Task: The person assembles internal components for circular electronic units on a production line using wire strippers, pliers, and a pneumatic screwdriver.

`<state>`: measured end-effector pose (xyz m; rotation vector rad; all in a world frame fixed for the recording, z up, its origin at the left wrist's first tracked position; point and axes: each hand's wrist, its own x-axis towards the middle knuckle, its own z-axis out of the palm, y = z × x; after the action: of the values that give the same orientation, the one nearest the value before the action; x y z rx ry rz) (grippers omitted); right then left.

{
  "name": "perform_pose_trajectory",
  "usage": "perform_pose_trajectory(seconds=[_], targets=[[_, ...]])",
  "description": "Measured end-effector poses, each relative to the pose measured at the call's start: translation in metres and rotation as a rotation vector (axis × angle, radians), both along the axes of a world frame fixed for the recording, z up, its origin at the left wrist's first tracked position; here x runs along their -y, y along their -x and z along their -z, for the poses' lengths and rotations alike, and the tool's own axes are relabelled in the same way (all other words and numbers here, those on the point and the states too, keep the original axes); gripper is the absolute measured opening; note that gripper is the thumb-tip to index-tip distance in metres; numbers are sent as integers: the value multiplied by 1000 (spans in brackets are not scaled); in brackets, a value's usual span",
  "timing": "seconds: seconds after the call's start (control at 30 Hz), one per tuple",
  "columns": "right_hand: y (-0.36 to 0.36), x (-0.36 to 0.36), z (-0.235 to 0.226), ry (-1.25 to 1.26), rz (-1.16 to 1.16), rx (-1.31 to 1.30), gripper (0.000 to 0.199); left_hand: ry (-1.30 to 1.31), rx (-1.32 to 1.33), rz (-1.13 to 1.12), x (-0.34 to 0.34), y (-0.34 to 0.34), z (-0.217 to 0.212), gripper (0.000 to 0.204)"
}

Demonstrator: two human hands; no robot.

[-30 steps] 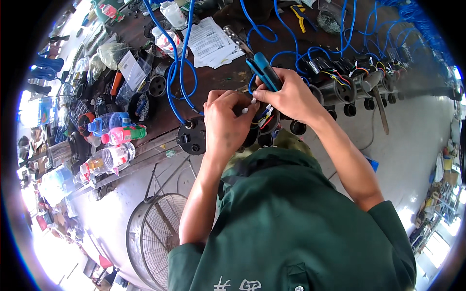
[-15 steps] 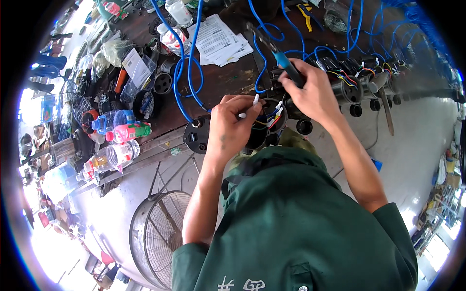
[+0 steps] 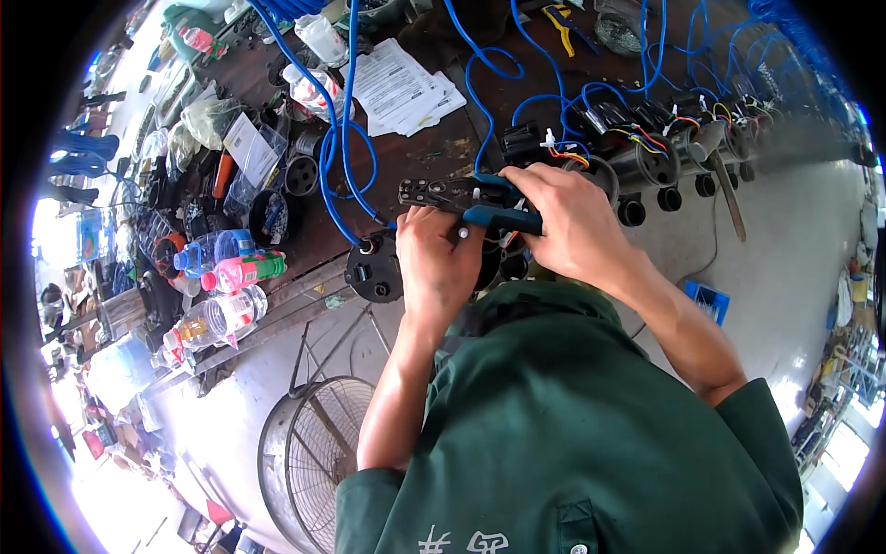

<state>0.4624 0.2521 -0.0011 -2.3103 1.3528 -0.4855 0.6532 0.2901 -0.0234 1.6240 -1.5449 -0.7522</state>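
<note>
My right hand (image 3: 580,217) is closed around the teal-and-black handles of crimping pliers (image 3: 503,219). The handles are spread apart, and the dark metal head lies just above my left hand (image 3: 432,263). That hand is closed in a pinch, with a small white wire connector (image 3: 463,234) showing between its fingers. The pliers and fingers hide most of the wires and the tube opening behind them. Left of my left hand lies a round black end cap (image 3: 372,270) with a blue cable (image 3: 343,220) running into it.
To the right, metal tubes (image 3: 657,166) with coloured wires line the bench edge, a hammer (image 3: 722,175) among them. Papers (image 3: 401,88) and yellow-handled pliers (image 3: 559,30) lie farther back. Plastic bottles (image 3: 242,270) sit at the left. Below stands a round fan (image 3: 318,462).
My right hand has brought the pliers down and left, from raised to level beside my left hand. The handles now show spread apart. My left hand still pinches a white connector.
</note>
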Motion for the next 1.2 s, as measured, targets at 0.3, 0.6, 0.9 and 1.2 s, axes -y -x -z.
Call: perform_pose_trajectory(seconds=[0.3, 0.6, 0.9, 1.2], targets=[[3, -1, -3, 102, -24, -65, 46, 16, 1, 29, -1, 0, -2, 11], [8, 11, 21, 210, -34, -23, 45, -21, 2, 21, -4, 5, -1, 12], [3, 13, 20, 120, 6, -99, 35, 199, 165, 38, -4, 5, 3, 12], [14, 27, 34, -347, 24, 61, 27, 96, -246, 190, 3, -20, -5, 22]])
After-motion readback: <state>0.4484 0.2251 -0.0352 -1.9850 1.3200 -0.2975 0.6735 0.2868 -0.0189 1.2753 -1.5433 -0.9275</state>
